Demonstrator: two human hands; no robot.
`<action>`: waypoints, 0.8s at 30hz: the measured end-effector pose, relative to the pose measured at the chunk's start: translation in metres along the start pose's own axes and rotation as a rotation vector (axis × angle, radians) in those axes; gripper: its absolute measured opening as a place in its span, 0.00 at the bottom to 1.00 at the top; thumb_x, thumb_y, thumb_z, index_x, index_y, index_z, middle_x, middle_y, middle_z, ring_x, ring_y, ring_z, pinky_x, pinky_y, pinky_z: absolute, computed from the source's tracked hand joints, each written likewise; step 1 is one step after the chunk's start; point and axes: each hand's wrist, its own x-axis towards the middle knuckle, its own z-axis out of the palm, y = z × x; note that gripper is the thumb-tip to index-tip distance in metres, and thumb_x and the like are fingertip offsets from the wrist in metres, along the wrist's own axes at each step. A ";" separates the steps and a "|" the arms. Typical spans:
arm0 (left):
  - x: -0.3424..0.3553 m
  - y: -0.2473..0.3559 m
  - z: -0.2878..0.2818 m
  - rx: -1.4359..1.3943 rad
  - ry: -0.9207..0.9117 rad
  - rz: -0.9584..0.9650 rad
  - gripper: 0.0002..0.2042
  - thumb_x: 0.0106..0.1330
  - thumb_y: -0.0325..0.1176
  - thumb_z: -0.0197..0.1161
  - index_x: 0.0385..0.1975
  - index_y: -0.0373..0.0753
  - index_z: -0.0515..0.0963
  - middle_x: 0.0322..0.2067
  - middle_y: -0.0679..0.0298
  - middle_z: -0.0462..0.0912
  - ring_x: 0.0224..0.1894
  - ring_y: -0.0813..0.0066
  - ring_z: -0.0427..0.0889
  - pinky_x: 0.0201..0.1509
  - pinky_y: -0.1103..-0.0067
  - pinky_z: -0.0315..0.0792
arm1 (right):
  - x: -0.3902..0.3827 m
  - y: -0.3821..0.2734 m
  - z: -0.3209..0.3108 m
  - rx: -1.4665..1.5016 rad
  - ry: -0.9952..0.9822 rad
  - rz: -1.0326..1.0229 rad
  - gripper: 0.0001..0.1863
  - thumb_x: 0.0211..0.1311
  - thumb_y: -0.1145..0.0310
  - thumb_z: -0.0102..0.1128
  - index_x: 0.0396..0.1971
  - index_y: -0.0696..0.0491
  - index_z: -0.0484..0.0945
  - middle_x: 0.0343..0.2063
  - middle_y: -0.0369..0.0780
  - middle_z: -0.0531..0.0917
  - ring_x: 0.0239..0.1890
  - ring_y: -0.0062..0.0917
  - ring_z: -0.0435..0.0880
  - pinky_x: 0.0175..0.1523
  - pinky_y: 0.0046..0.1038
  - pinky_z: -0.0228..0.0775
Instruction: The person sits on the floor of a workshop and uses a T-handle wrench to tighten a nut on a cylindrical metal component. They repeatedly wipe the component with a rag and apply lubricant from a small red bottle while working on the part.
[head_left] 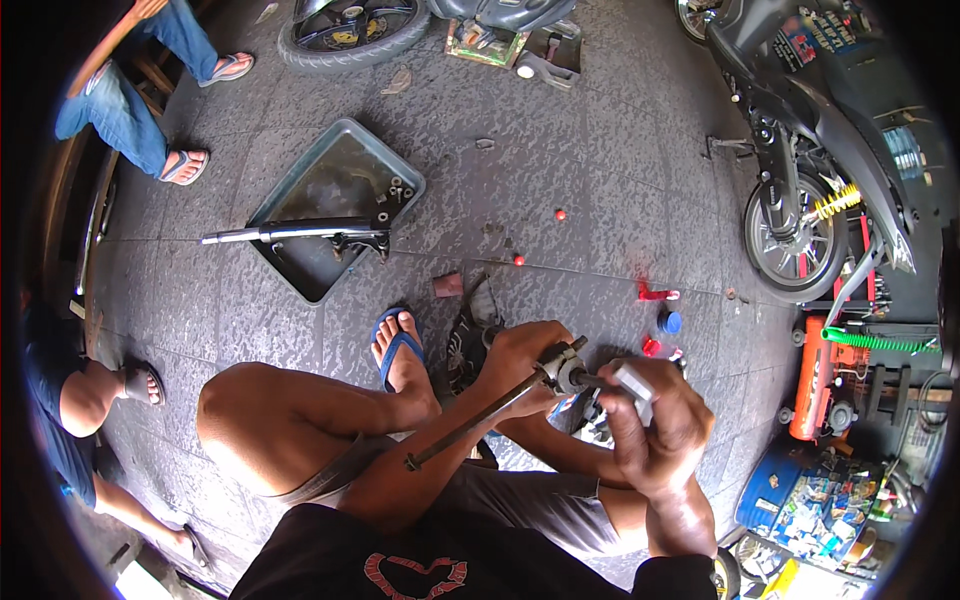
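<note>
The left hand is raised in front of the crouching person, its grip clenched about the metal fitting on a thin rod. The rod slants across the left forearm, its far end toward the person's lap. Just beside it, the right hand has its grip closed on a pale block, pinched between thumb and fingers near the fitting; whether block and fitting touch cannot be told.

On the floor ahead, a fork leg lies across a tray, one end jutting past the rim, with small metal rings in a corner. Two red balls lie apart to the right of the tray, and a blue cap sits nearer the right hand. A motorcycle stands at the far right, above an orange tank.
</note>
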 end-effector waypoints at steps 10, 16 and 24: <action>0.001 -0.002 0.001 0.000 -0.019 0.001 0.15 0.51 0.36 0.76 0.31 0.38 0.76 0.24 0.63 0.78 0.25 0.65 0.81 0.29 0.73 0.73 | -0.006 0.011 0.012 0.075 0.077 -0.103 0.11 0.58 0.75 0.71 0.37 0.61 0.78 0.34 0.47 0.87 0.32 0.32 0.89 0.36 0.28 0.80; 0.001 -0.004 -0.001 -0.007 -0.023 -0.010 0.17 0.48 0.37 0.78 0.31 0.38 0.76 0.24 0.62 0.78 0.26 0.65 0.81 0.29 0.73 0.73 | -0.006 0.009 0.011 0.201 -0.007 -0.051 0.10 0.61 0.80 0.65 0.42 0.62 0.78 0.39 0.48 0.87 0.39 0.34 0.89 0.44 0.29 0.81; 0.004 -0.001 0.001 -0.002 -0.016 0.021 0.18 0.47 0.36 0.79 0.31 0.38 0.76 0.24 0.63 0.79 0.25 0.68 0.82 0.28 0.74 0.73 | -0.009 0.018 0.003 0.356 -0.067 0.116 0.09 0.65 0.82 0.59 0.44 0.61 0.78 0.43 0.50 0.87 0.42 0.32 0.89 0.45 0.30 0.82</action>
